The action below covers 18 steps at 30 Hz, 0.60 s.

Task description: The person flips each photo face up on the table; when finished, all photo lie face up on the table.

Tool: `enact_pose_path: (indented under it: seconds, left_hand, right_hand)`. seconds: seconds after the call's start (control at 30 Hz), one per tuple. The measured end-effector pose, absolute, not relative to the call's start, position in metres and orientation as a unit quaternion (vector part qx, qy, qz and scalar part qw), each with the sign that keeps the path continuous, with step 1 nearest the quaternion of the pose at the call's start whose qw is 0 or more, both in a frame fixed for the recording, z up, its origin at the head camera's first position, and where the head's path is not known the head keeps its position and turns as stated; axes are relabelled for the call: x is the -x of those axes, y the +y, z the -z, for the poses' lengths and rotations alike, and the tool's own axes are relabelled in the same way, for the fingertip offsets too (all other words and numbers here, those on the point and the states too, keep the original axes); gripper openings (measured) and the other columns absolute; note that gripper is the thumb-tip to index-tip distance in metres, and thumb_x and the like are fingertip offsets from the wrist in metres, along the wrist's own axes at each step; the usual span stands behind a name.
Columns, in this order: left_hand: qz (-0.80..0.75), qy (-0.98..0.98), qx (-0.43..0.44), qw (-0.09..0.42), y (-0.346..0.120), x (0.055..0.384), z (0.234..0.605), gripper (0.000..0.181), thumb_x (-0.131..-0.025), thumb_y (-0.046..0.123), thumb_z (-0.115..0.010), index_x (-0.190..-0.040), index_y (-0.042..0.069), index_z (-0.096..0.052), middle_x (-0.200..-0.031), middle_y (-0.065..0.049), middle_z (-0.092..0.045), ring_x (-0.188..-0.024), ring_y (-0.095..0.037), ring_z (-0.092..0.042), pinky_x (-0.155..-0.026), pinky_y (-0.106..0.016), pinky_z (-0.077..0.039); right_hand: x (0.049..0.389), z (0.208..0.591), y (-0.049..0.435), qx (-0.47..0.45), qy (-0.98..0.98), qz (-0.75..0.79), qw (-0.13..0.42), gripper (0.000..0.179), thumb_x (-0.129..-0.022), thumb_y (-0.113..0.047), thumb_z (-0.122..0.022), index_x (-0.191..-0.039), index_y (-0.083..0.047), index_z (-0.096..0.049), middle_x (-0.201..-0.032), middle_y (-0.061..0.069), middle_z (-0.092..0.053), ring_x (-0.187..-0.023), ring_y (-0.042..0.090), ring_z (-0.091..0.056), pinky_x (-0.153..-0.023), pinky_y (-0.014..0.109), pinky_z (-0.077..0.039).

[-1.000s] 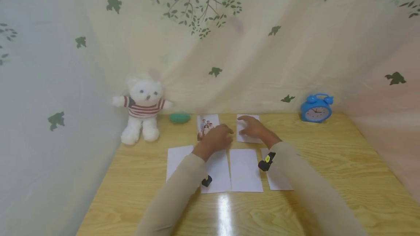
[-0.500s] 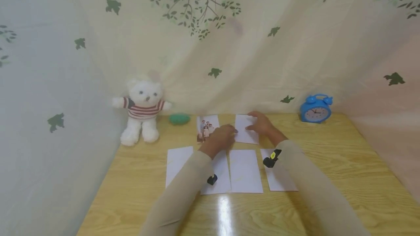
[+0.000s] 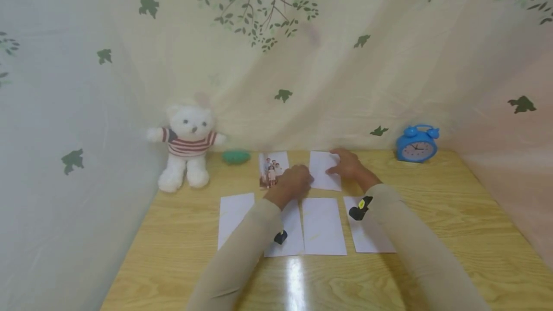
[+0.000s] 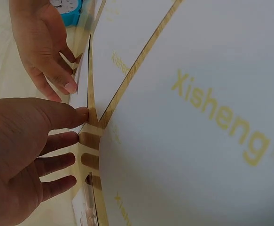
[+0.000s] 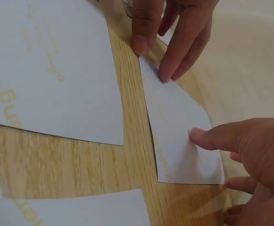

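Note:
In the head view, a white face-down photo print [image 3: 321, 171] lies at the back of the table, between my two hands. My left hand [image 3: 295, 181] touches its left edge with thumb and fingertips; the left wrist view shows those fingers [image 4: 57, 165] fairly straight. On the other side my right hand [image 3: 349, 165] rests its thumb on the print, its fingers along the right edge, as the right wrist view of the print [image 5: 174, 127] shows. A face-up family photo [image 3: 269, 167] lies left of it, partly behind my left hand.
In front lies a row of white sheets [image 3: 324, 227], marked "Xisheng", on the wooden table [image 3: 173, 263]. A white teddy bear [image 3: 190, 145] and a green object [image 3: 236, 157] are at the back left. A blue alarm clock [image 3: 416, 144] stands back right.
My right hand has moved right, from over the print to its right edge. My left hand has shifted slightly right to the left edge. The print has moved a little left.

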<state>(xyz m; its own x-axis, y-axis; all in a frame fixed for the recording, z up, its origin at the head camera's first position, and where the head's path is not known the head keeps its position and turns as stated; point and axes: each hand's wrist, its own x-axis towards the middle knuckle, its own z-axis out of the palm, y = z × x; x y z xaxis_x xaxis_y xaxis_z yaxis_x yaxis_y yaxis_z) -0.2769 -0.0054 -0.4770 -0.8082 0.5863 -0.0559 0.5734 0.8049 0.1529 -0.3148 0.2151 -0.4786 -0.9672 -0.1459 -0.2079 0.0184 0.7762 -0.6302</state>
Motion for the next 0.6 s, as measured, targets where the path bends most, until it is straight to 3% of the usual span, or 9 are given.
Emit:
enact_pose_path:
  seconds: [0.2,0.43,0.6]
  left_hand:
    - [-0.058,0.946,-0.316,0.039,-0.006,0.2749,0.4743,0.018,-0.101,0.017,-0.063,-0.104,0.014,-0.08,-0.111,-0.005,-0.073,-0.1,-0.024,-0.069,-0.086,-0.037,-0.059]
    - [-0.09,0.947,-0.305,0.053,-0.0067,0.2733,0.4741,0.026,-0.101,0.016,-0.064,-0.122,0.013,-0.078,-0.136,-0.005,-0.072,-0.127,-0.026,-0.068,-0.109,-0.036,-0.054]
    - [-0.103,0.948,-0.292,0.07,-0.0054,0.2733,0.4743,0.027,-0.102,0.016,-0.063,-0.126,0.013,-0.076,-0.139,-0.005,-0.071,-0.13,-0.026,-0.067,-0.112,-0.036,-0.052]
  right_hand:
    - [0.3172,0.4799,0.2157,0.035,0.937,0.325,0.123,0.074,-0.098,-0.021,-0.073,-0.16,-0.002,-0.037,-0.17,0.025,-0.032,-0.158,0.046,-0.028,-0.13,0.059,-0.024]
    - [0.3153,0.4773,0.2147,0.044,0.945,0.305,0.112,0.071,-0.099,-0.022,-0.07,-0.158,0.002,-0.039,-0.166,0.028,-0.038,-0.155,0.048,-0.033,-0.129,0.059,-0.026]
    - [0.3132,0.475,0.2141,0.043,0.943,0.31,0.116,0.07,-0.1,-0.026,-0.068,-0.158,0.001,-0.04,-0.166,0.027,-0.038,-0.155,0.047,-0.034,-0.129,0.059,-0.027]
